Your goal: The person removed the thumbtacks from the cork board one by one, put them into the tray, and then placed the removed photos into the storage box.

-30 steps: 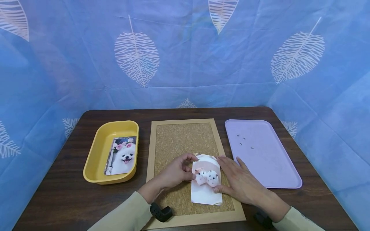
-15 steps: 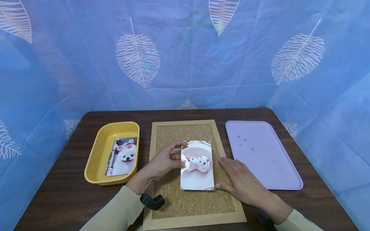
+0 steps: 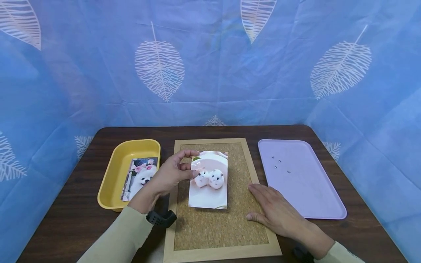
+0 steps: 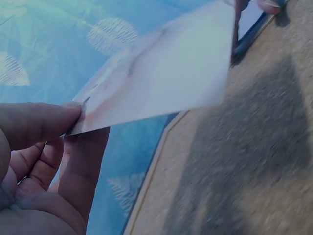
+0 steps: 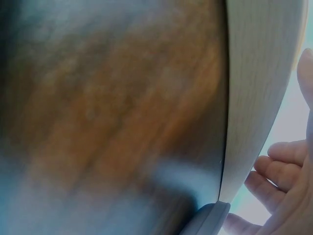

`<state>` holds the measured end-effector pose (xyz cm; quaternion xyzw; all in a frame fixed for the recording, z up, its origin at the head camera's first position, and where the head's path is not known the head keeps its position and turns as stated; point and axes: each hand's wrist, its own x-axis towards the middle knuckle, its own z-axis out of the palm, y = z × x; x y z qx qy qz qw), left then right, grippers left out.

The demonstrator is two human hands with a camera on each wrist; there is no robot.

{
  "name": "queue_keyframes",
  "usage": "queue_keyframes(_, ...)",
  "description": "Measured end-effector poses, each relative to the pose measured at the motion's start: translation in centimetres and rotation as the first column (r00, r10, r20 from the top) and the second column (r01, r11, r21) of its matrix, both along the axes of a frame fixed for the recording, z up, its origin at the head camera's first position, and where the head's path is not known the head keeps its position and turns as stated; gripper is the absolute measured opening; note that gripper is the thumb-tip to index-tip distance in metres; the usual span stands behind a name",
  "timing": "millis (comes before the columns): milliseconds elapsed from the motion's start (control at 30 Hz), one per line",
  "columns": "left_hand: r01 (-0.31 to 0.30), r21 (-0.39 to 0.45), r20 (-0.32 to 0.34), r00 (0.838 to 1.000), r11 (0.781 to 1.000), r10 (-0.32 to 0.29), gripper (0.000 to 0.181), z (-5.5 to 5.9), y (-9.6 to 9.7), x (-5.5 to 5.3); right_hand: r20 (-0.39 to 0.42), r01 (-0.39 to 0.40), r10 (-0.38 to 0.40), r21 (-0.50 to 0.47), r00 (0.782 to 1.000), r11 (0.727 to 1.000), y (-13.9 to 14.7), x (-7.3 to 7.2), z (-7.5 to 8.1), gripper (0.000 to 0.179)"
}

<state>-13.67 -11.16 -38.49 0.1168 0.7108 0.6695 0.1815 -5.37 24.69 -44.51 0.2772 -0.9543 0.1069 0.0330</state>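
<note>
My left hand (image 3: 169,174) pinches the left edge of a photo (image 3: 208,195) of two white hamsters, held above the corkboard (image 3: 223,233). The left wrist view shows the thumb on one face of the photo (image 4: 171,78) and a finger behind it; a shadow falls on the cork. My right hand (image 3: 276,212) lies on the right side of the board's wooden frame with its fingers extended, holding nothing. In the right wrist view, several fingers (image 5: 276,174) show beside the frame (image 5: 259,73).
A yellow basin (image 3: 110,179) on the left contains a photo of a white dog (image 3: 139,179), partly covered by my left hand. To the right, a lilac tray (image 3: 309,190) bears several tiny pins (image 3: 275,167). Everything stands on a dark wooden table (image 3: 79,226).
The left hand has carried the hamster photo leftward and up, away from the right hand. The right hand, which touched the photo earlier, has stayed near the frame's right side.
</note>
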Motion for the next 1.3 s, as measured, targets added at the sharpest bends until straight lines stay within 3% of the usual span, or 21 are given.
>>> queue_keyframes(300,-0.077,-0.053,-0.017,0.997,0.996,0.076,0.062,1.2,-4.1,0.0,-0.027,-0.018,0.02,0.075,0.999,0.997,-0.1,0.2,-0.3,0.097)
queue_keyframes(433,-0.075,-0.082,-0.039,0.997,0.994,0.072,0.064,1.7,-6.4,0.2,-0.008,-0.015,0.016,0.112,1.0,0.994,0.0,0.5,-0.4,0.099)
queue_keyframes(633,-0.08,-0.079,-0.08,0.994,0.994,0.073,0.064,3.4,-10.8,0.4,0.018,-0.008,0.005,0.127,1.0,0.992,-0.1,0.6,-0.4,0.1)
queue_keyframes(833,-0.167,-0.135,-0.154,0.977,0.977,0.146,0.06,4.9,-15.8,0.2,0.001,-0.016,0.016,0.128,1.0,0.992,-0.2,0.5,-0.5,0.1)
queue_keyframes(1033,-0.169,-0.075,-0.126,0.979,0.983,0.158,0.055,4.4,-19.4,-0.4,-0.002,-0.017,0.018,0.121,1.0,0.992,-0.2,0.5,-0.6,0.1)
queue_keyframes(1167,-0.161,-0.034,-0.084,0.984,0.986,0.157,0.055,3.6,-20.3,-0.6,0.0,-0.013,0.013,0.122,1.0,0.992,-0.3,0.5,-0.6,0.101)
queue_keyframes(1300,-0.172,-0.06,-0.058,0.984,0.983,0.169,0.057,3.0,-20.6,-0.7,0.0,-0.01,0.01,0.121,1.0,0.993,-0.3,0.5,-0.4,0.101)
